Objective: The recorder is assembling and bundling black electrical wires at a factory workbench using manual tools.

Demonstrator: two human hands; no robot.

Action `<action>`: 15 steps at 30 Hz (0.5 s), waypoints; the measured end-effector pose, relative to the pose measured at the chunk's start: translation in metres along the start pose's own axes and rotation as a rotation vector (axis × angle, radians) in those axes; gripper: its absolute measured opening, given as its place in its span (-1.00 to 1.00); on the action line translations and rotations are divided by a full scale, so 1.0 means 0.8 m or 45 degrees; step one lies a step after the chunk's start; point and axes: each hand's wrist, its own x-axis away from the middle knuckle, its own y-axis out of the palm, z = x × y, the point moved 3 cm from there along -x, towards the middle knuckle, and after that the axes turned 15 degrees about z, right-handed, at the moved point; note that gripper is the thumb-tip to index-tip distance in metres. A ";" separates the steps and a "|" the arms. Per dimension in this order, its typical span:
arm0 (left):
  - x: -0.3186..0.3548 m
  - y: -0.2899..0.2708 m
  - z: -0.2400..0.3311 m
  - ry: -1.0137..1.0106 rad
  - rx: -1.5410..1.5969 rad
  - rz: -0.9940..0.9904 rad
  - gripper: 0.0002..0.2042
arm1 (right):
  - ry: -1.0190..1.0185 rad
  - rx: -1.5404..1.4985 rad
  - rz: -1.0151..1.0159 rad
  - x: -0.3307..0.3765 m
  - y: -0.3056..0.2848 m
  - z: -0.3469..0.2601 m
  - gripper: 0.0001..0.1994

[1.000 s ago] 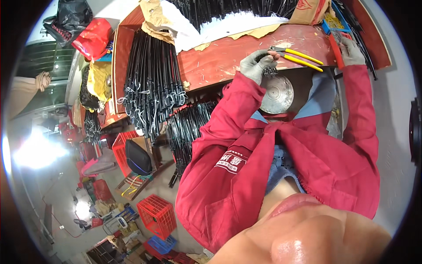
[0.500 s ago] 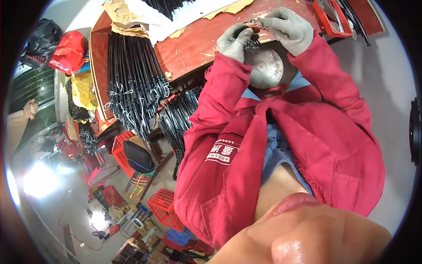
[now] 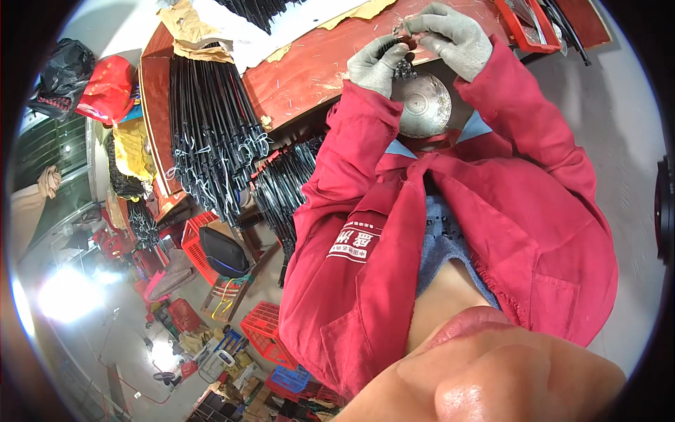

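Note:
Both of my hands wear pale grey gloves and meet above the near edge of a red worktable [image 3: 302, 81]. My left hand [image 3: 375, 65] is closed around a small bundle of dark, thin pieces [image 3: 406, 67], whose ends stick out below the fingers. Close beside it, the thumb and fingers of my right hand [image 3: 455, 41] pinch together at the top of the bundle. What sits between those fingertips is too small to make out. Under my hands is a round, silvery metal dish [image 3: 422, 105] with a patterned rim.
Long black rods with white ties [image 3: 214, 141] hang over the table's left side, and more dark rods [image 3: 288, 190] lie below. A red tray [image 3: 531, 28] stands at the right. Brown paper [image 3: 193, 32] covers the rods' far end. Red crates [image 3: 264, 330] stand on the floor at lower left.
My right hand has shifted slightly up and left, its fingers nearer the top of the bundle. My left hand keeps its hold, almost unmoved. The whole view has shifted a little.

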 end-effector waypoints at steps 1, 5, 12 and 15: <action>-0.001 -0.004 0.000 0.001 -0.003 0.007 -0.78 | 0.001 -0.007 -0.002 -0.002 0.000 0.001 -0.88; -0.007 -0.002 0.005 -0.016 -0.014 -0.186 -0.66 | -0.451 0.210 -0.132 -0.004 -0.001 0.002 -0.82; -0.015 -0.015 0.020 0.060 -0.249 -0.438 -0.58 | -0.586 0.160 -0.156 -0.010 0.003 -0.001 -0.78; -0.016 -0.020 0.029 -0.030 -0.287 -0.525 -0.63 | -0.024 -0.302 -0.237 -0.010 0.010 0.016 -0.82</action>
